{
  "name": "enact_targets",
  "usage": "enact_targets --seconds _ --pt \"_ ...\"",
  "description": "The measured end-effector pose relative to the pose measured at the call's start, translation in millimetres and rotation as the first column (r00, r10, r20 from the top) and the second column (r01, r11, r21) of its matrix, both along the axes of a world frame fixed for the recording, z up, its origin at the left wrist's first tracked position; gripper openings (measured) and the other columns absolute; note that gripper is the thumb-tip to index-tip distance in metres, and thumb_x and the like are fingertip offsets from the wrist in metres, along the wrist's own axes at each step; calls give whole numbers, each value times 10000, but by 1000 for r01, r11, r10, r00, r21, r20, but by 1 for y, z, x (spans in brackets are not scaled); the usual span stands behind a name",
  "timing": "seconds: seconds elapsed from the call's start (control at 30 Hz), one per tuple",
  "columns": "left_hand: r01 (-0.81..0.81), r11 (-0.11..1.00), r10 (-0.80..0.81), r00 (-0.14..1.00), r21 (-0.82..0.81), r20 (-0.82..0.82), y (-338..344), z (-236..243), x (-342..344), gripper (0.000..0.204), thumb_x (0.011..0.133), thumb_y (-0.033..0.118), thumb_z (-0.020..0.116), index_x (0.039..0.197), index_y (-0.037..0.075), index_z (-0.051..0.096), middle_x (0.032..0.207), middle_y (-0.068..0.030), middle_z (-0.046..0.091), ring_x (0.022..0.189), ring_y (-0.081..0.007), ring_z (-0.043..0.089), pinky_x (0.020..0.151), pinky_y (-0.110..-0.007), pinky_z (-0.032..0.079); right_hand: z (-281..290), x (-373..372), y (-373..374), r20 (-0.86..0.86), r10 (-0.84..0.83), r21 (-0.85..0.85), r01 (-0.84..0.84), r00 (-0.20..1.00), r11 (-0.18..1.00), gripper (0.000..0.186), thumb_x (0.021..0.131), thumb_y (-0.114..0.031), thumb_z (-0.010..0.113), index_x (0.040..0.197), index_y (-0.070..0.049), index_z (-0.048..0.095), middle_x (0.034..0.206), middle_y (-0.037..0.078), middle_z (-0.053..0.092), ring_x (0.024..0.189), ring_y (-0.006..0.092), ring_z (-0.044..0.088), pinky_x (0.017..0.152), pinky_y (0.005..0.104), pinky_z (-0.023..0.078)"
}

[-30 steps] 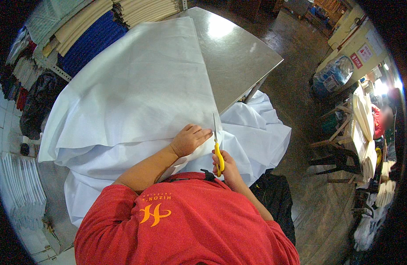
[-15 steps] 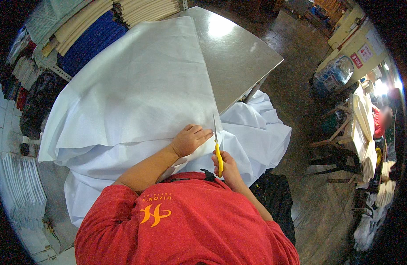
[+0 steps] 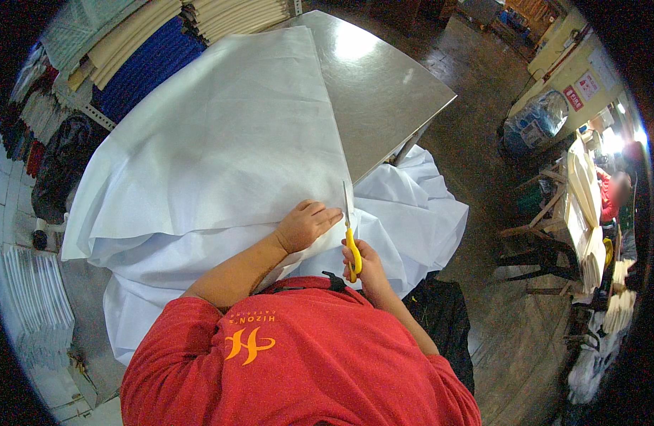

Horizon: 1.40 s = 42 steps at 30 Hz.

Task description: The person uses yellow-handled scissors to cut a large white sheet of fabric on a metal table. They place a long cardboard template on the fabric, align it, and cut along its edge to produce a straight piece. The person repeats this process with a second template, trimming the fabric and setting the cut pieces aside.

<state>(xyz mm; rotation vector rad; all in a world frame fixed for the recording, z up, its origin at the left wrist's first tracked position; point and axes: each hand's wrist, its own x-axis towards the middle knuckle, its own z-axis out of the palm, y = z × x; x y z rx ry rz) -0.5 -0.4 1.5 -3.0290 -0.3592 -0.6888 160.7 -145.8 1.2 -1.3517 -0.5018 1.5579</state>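
A large white cloth point(image 3: 220, 128) lies spread in layers over the metal table, its folds hanging down in front of me. My left hand point(image 3: 309, 224) rests on the cloth near its right edge, fingers bent and pressed together on the fabric; its thumb is hard to make out. In my right hand point(image 3: 371, 270) is a pair of scissors point(image 3: 352, 248) with yellow handles. Their blades point away from me along the cloth's edge, just right of my left fingertips. Whether the blades are through the fabric, I cannot tell.
The bare metal table top point(image 3: 376, 85) shows at the far right of the cloth. Stacked folded cloths, including blue ones point(image 3: 146, 71), stand at the far left. White folded cloths point(image 3: 36, 305) lie at left. A person in red point(image 3: 609, 195) is by a cloth-covered table at right.
The scissors have turned slightly in my right hand, with their handle loops showing a little more. My left hand and the cloth stay in place.
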Motion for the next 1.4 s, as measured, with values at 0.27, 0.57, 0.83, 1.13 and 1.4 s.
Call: enact_targets --seconds 0.27,0.57,0.83,1.13,1.4 --pt "12 1000 -12 1000 -4 13 0 1 0 382 795 172 513 1149 88 631 1186 14 585 922 -158 512 857 -318 410 -4 2 19 40 10 -25 -9 999 1000 502 847 -331 666 1187 5 514 773 54 532 499 125 543 433 246 438" --pt "-7 1000 7 1000 24 -1 -1 3 0 348 822 182 510 1135 91 631 1182 26 573 937 -137 504 874 -297 409 1 1 21 55 22 -27 -20 998 999 503 853 -329 665 1195 5 509 759 42 526 509 126 539 445 245 450" --pt "-40 998 40 999 -40 4 -1 1 1 383 804 158 501 1158 74 622 1172 -4 582 951 -176 513 887 -332 407 -16 9 17 145 112 -44 -107 983 993 552 827 -297 700 1225 12 473 823 69 564 598 136 576 503 260 479" --pt "-106 977 113 993 -184 27 4 -2 5 353 751 113 579 1100 133 628 1134 -26 590 993 -227 527 863 -380 430 -32 41 -1 549 -57 18 56 834 998 561 778 -137 700 1278 -49 462 928 127 609 791 231 609 718 345 502" --pt "-127 916 150 988 -380 32 8 -4 4 281 725 60 614 1004 80 588 1114 -100 595 1026 -302 535 911 -437 404 13 95 147 897 -407 408 32 173 912 319 758 -88 653 1075 -57 631 1015 181 579 988 354 563 854 420 454"
